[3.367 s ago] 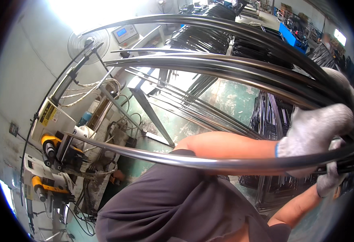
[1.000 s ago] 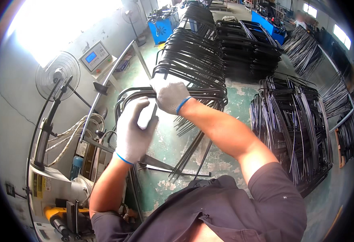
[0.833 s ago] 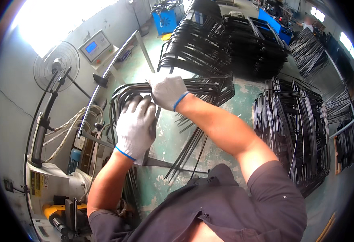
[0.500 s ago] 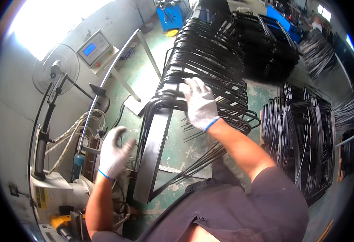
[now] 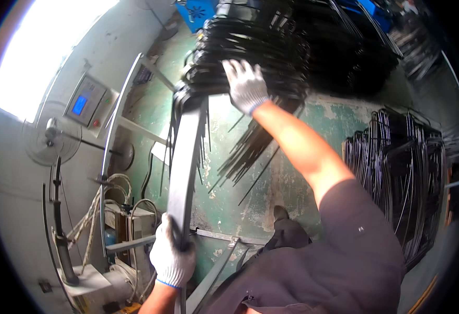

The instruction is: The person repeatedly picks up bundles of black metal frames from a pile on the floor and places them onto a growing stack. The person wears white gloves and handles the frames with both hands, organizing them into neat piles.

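My left hand (image 5: 173,254), in a white knit glove with a blue cuff edge, is closed around the near end of a long grey metal beam (image 5: 183,162). A dense row of bent black metal rods (image 5: 250,49) hangs over the beam's far part, with their straight ends dangling below. Against the near side of that row lies my right hand (image 5: 246,86), gloved alike, its fingers stretched out and spread. The rods nearest this hand are smeared by motion, and its palm side is hidden.
On the left stand a metal rail frame (image 5: 109,136), a control box with a blue display (image 5: 85,102) and a fan (image 5: 51,133). A stack of black bent frames (image 5: 397,178) is at the right. My shoe (image 5: 280,212) stands on the worn green floor (image 5: 287,157).
The near rods have slid away along the beam, with my right hand moving farther out against them. My left hand has gone from open beside the beam to gripping its near end. The view has shifted.
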{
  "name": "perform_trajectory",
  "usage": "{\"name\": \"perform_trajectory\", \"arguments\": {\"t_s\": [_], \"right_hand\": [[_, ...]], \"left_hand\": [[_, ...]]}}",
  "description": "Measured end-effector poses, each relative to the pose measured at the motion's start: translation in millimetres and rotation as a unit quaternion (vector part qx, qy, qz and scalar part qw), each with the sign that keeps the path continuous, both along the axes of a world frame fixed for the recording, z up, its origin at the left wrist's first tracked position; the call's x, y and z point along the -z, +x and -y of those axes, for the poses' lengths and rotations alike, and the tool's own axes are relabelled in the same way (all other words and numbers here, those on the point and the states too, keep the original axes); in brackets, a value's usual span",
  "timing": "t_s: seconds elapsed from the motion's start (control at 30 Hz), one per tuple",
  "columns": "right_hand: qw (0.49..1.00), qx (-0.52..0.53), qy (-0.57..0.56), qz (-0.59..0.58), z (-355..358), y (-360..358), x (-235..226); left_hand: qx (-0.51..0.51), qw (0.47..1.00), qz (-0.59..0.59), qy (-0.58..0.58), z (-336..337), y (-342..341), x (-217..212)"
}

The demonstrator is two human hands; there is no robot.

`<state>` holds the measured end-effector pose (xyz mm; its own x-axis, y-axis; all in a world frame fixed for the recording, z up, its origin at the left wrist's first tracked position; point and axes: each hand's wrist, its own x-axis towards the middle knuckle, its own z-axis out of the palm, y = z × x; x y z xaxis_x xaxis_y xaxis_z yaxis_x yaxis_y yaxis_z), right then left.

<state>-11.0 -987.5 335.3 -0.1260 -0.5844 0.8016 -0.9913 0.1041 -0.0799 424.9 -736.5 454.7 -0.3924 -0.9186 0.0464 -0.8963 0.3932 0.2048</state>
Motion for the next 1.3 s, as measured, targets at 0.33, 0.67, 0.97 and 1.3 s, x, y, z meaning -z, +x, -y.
{"name": "perform_trajectory", "arguments": {"t_s": [0.33,0.67,0.97,1.3], "right_hand": [[0.989,-0.007,0.04,0.143,-20,-13,13],[0.723,0.32,0.492,0.365,-628,60,229],[0.729,0.495,0.333,0.337,-711,-80,248],[0.615,0.443,0.446,0.476,-781,-310,284]], "left_hand": [[-0.137,0.981,0.12,0.064,-14,-43,-21],[0.05,0.989,0.097,-0.102,9,-18,7],[-0.016,0.991,-0.128,0.028,-8,-29,9],[0.067,0.965,0.2,-0.158,8,-4,13]]}}
